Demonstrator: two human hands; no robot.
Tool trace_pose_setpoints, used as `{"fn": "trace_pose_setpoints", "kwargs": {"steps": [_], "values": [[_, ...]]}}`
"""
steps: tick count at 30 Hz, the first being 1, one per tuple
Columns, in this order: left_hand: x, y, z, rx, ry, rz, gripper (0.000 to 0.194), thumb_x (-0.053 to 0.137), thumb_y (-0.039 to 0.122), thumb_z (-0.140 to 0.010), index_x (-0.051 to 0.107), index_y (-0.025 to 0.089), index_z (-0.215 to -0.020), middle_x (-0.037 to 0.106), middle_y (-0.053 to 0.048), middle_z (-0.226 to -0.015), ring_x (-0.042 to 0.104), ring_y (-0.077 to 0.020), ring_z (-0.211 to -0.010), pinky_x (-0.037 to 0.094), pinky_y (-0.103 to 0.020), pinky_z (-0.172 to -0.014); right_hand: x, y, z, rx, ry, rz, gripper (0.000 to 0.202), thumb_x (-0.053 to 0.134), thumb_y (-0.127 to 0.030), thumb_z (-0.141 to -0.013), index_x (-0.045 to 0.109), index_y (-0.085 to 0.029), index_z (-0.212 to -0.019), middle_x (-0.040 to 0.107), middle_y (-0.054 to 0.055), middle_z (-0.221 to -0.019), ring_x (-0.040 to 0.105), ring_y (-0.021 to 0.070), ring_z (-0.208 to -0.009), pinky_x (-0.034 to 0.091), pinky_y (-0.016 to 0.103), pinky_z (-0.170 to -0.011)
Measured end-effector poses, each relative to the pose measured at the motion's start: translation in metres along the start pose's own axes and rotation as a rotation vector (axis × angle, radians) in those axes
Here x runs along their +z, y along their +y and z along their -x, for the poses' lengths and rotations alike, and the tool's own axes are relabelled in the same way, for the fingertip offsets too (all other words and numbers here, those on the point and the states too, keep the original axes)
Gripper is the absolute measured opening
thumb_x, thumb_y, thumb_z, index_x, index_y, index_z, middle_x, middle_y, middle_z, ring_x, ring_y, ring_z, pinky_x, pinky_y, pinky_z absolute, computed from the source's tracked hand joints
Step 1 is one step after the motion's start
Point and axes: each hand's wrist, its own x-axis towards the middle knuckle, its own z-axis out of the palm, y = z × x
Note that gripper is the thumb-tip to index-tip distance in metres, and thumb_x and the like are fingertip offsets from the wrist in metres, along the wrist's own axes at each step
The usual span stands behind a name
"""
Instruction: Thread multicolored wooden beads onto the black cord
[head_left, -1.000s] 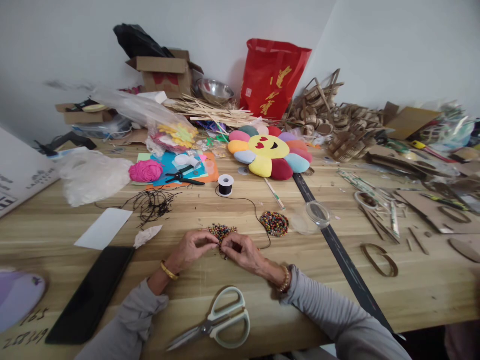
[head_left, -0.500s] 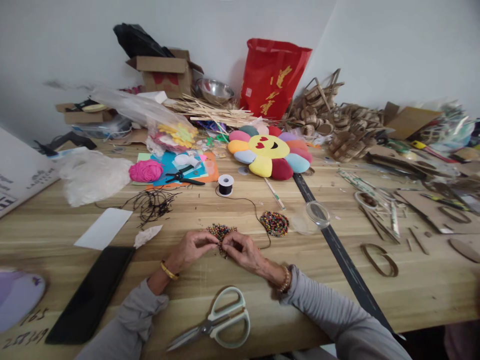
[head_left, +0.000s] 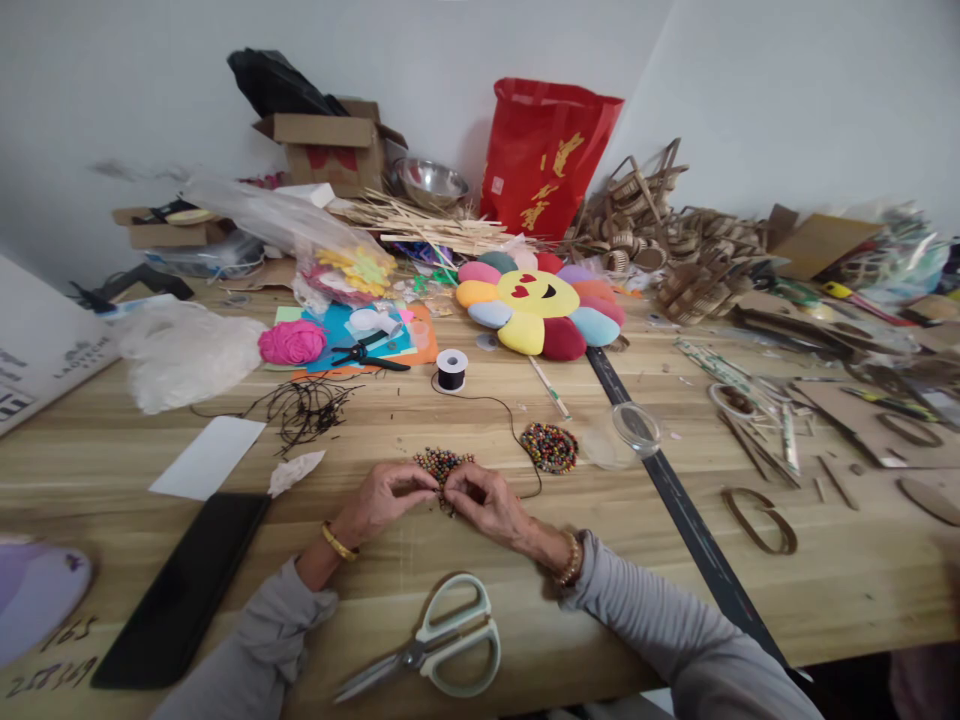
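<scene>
Side by side over a small pile of multicoloured beads (head_left: 444, 462), both hands are pinched at the fingertips. My left hand (head_left: 386, 502) has thumb and forefinger closed on a tiny dark thing that looks like a bead. Close beside it, my right hand (head_left: 491, 503) is pinched too; a thin black cord (head_left: 537, 482) runs from the spool (head_left: 451, 370) to behind this hand, and its end at the fingers is too small to see clearly. A coil of strung beads (head_left: 550, 447) lies to the right. Scissors with pale handles (head_left: 459, 640) rest nearer me.
A black phone-like slab (head_left: 184, 590) and white card (head_left: 208, 457) lie left, near tangled black cords (head_left: 307, 408). A flower cushion (head_left: 540, 305), pink yarn (head_left: 292, 342) and red bag (head_left: 551, 155) stand behind. A clear round lid (head_left: 636, 428) sits right, over a dark strip (head_left: 697, 530).
</scene>
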Motion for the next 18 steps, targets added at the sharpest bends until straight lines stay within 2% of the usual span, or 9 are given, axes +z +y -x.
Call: {"fn": "trace_pose_setpoints", "kwargs": {"steps": [6,13,18], "values": [[0.0002,0.0027,-0.0007,0.000,0.008,-0.001,0.014,0.067,0.029,-0.075,0.072,0.016,-0.075,0.073,-0.004,-0.073,0.065,-0.0154,-0.069,0.051,-0.024,-0.068,0.0001,0.0030,0.0006,0.010,-0.031,0.011,0.016,0.054,-0.028,-0.086,0.060,-0.015,-0.078,0.059,0.002,-0.068,0.052,0.0120,-0.064,0.041,0.022,-0.060],[0.0009,0.0000,0.0007,-0.063,-0.013,0.073,0.017,0.071,0.031,-0.072,0.070,0.014,-0.071,0.072,-0.004,-0.071,0.064,-0.0151,-0.066,0.050,-0.024,-0.065,0.0007,0.0011,0.0005,0.028,-0.037,0.008,0.013,0.057,-0.025,-0.083,0.062,-0.014,-0.077,0.058,0.001,-0.068,0.050,0.0106,-0.061,0.040,0.021,-0.057],[0.0000,0.0028,-0.0006,-0.017,-0.031,0.081,0.019,0.068,0.032,-0.076,0.069,0.014,-0.069,0.071,-0.004,-0.071,0.064,-0.0152,-0.068,0.050,-0.025,-0.067,0.0023,0.0007,0.0016,0.059,-0.049,-0.028,0.012,0.061,-0.026,-0.081,0.059,-0.015,-0.086,0.053,-0.003,-0.062,0.044,0.0080,-0.052,0.037,0.019,-0.051]]}}
